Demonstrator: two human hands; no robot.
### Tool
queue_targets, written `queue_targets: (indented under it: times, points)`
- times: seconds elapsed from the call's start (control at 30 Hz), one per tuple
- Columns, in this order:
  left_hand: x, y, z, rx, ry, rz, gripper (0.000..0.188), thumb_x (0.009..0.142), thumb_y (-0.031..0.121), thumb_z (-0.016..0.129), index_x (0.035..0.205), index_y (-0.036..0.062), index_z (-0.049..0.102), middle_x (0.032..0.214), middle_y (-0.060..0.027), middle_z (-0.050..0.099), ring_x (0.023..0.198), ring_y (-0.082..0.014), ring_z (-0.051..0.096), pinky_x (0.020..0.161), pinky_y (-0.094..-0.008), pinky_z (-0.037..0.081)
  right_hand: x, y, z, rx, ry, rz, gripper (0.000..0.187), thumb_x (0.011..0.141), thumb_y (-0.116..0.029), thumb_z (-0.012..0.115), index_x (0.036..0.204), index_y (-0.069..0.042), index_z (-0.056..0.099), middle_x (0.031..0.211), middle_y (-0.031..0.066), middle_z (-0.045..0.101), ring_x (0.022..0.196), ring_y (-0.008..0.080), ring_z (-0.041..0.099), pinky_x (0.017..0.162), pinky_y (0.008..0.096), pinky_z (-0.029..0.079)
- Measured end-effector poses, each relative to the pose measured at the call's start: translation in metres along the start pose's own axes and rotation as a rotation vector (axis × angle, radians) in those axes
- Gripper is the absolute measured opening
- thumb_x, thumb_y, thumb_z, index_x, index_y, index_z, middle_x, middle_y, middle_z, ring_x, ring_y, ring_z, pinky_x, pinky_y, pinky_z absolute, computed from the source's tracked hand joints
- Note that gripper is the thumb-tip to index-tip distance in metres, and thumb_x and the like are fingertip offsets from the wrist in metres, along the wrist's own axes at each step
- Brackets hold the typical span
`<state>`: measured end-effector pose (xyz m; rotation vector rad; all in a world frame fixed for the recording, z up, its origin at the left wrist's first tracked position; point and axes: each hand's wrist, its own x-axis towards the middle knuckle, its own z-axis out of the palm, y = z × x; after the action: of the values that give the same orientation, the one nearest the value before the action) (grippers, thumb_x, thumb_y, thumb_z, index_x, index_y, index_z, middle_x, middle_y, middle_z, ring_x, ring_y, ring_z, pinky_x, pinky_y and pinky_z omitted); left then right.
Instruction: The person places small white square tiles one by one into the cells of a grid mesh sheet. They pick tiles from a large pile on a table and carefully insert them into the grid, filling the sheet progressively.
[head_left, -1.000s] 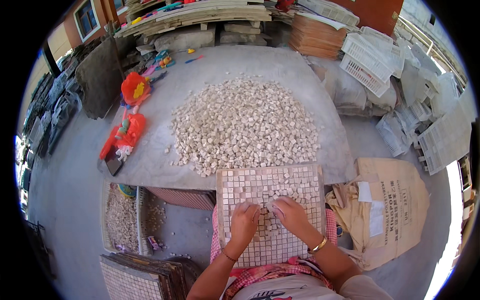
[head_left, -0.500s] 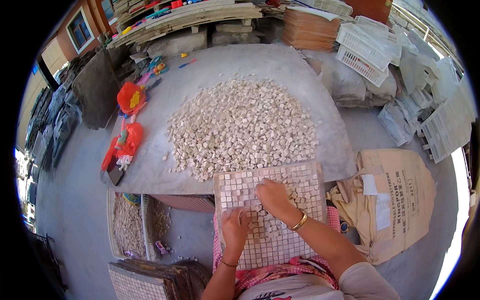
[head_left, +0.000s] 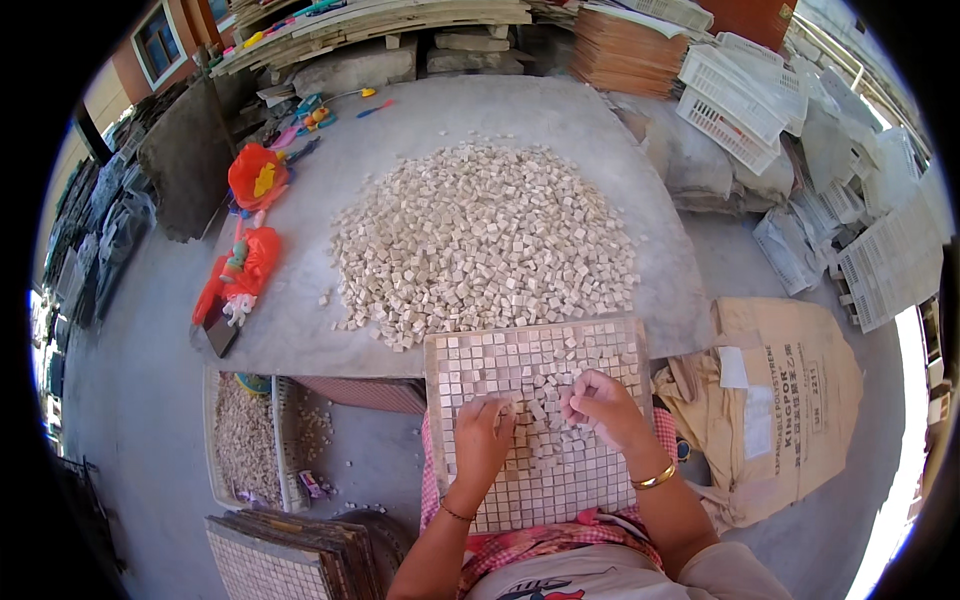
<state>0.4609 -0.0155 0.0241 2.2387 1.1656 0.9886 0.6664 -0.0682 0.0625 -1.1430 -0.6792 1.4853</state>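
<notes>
A square grid board [head_left: 545,495] lies on my lap against the table's near edge, its cells partly filled with small pale stone cubes. Loose cubes [head_left: 545,388] are scattered over its middle. My left hand [head_left: 482,442] rests low on the board's left part, its fingers curled down and closed at the cells. Over the right-middle of the board is my right hand [head_left: 608,410], thumb and fingers drawn together in a pinch. Whatever is in either set of fingertips is too small or hidden to make out.
Beyond the board, a heap of stone cubes [head_left: 485,240] covers the table [head_left: 665,300]. Red plastic bags [head_left: 258,180] and toys sit along its left edge. Below left stand a white crate [head_left: 292,450] of cubes and stacked grid boards [head_left: 275,560]. A tan sack [head_left: 810,400] lies right.
My right hand has moved right and slightly nearer, from the board's upper middle to its right-middle. The left hand has shifted slightly right and up, still over the left part.
</notes>
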Motion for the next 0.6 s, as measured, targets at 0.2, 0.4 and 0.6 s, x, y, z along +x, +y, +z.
queue_targets:
  times: [0.2,0.4,0.6]
  points:
    - [0.005,-0.007,-0.014,-0.465,-0.102,-0.471,0.014,0.083,0.009,0.062,0.090,-0.0030,0.065,0.071,-0.0109,0.063,0.057,-0.0172,0.056,0.054,-0.0298,0.044,-0.047,0.034,-0.028,0.301,0.010,0.131,0.011,0.082,-0.002,0.058,0.091,-0.006,0.053,0.086,0.0053,0.059,0.073,0.0124,0.055,0.063,0.0220,0.044]
    - [0.028,-0.007,-0.016,-0.137,-0.183,-0.251,0.010,0.079,0.007,0.063,0.084,-0.0009,0.065,0.077,-0.0154,0.063,0.067,-0.0303,0.059,0.063,-0.0374,0.047,-0.055,0.040,-0.025,0.180,-0.004,0.152,0.007,0.084,-0.003,0.057,0.090,-0.005,0.054,0.080,0.0022,0.055,0.067,0.0090,0.048,0.058,0.0202,0.039]
    - [0.033,-0.011,-0.003,-0.098,-0.253,-0.221,0.007,0.078,0.005,0.062,0.082,0.0001,0.064,0.080,-0.0167,0.063,0.075,-0.0353,0.060,0.067,-0.0407,0.047,-0.055,0.027,-0.021,0.108,-0.035,0.088,0.005,0.085,-0.004,0.056,0.090,-0.003,0.055,0.077,0.0013,0.053,0.064,0.0077,0.045,0.056,0.0198,0.038]
